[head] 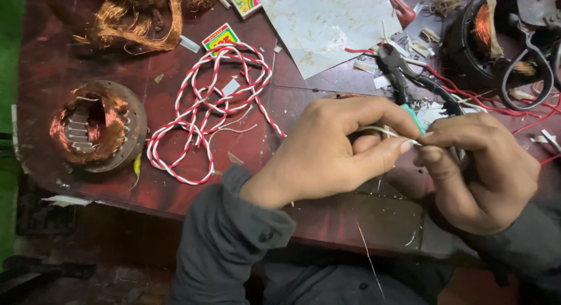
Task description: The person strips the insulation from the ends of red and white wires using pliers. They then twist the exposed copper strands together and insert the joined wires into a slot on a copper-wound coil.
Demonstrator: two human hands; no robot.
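Note:
My left hand [333,150] and my right hand [476,170] meet over the front of a dark red worktable [52,71]. Between their fingertips they pinch a thin pale sleeve or wire [388,132]. A teal-handled tool [414,116] pokes out from behind my fingers; which hand grips it I cannot tell. A red-and-white twisted wire [216,100] runs from my left hand into a loose coil on the table to the left.
A motor stator with copper windings [96,126] lies at left. Loose copper wire [140,18] sits at the back. Black pliers [403,71], a white sheet [327,21], small colourful boxes [221,37], a second wound stator [485,36] and red wires lie behind.

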